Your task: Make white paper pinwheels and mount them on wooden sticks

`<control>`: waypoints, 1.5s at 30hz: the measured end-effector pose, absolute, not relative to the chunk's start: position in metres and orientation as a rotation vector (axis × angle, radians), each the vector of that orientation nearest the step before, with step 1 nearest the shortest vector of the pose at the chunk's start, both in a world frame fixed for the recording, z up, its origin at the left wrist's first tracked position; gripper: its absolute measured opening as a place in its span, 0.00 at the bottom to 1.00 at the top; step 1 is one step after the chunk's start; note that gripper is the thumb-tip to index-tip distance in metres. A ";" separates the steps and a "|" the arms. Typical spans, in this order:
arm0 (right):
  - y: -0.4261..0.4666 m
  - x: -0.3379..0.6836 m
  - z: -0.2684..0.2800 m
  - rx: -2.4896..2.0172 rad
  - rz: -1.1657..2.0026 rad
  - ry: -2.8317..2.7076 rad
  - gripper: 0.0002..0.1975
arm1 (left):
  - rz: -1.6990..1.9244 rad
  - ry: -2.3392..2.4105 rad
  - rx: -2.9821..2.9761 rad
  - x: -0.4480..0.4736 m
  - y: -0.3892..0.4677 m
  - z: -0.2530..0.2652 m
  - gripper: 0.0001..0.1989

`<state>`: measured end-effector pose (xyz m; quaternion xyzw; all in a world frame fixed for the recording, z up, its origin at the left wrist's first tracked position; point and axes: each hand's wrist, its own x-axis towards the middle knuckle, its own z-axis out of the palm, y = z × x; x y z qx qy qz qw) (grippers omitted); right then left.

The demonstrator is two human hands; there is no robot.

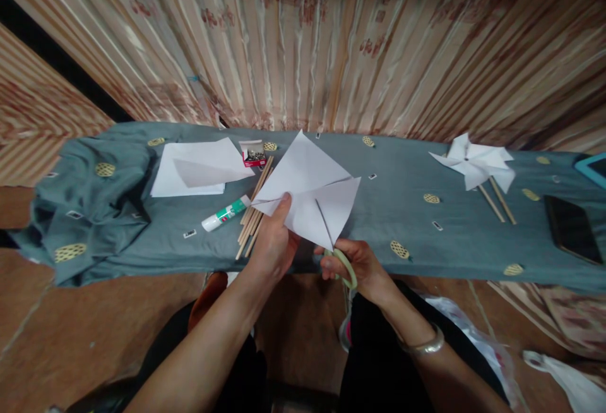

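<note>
Right hand (357, 266) grasping pale-green-handled scissors (352, 269) at the near corner of a white paper sheet (303, 173); left hand (275, 242) pinching that sheet, thumb on top; sheet held over the cloth-covered table (398, 211), slits at side corners; wooden sticks (248, 236) partly hidden by it; glue stick (226, 213) beside them; farther back, paper stack (189, 176), open red box (254, 157); paper pinwheel (478, 161) well to the right; curtain (303, 53) behind.

Bare forearms (208, 345), silver bangle (432, 342) on the right, black trousers (372, 357)
</note>
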<state>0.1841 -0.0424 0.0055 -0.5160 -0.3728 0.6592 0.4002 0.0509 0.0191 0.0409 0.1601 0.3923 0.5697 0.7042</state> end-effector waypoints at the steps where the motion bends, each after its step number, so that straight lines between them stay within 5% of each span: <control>1: -0.042 0.184 0.005 -1.309 1.666 -0.941 0.23 | 1.270 0.872 0.350 0.051 0.019 0.041 0.14; 45: -0.044 0.183 0.004 -1.331 1.677 -1.103 0.24 | 1.284 0.903 0.326 0.048 0.021 0.041 0.15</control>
